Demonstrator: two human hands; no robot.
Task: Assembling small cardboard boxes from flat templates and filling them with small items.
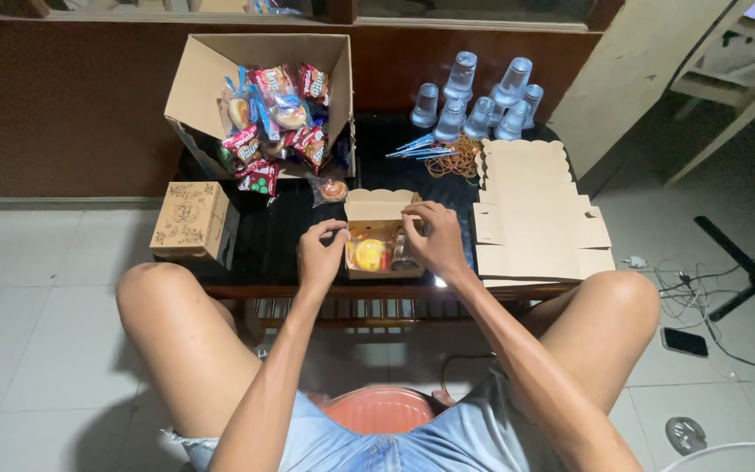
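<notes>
My left hand pinches left wall of small open brown cardboard box at near edge of dark low table; right hand grips right wall. Risk: box tips off edge, yellow snack spills, thin wall buckles under squeeze.

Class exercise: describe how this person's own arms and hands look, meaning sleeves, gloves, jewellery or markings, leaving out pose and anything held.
Both arms are bare right up the frame, with no sleeves visible. The left hand and right hand wear no gloves; no rings, watch, bracelets or markings can be made out.
</notes>
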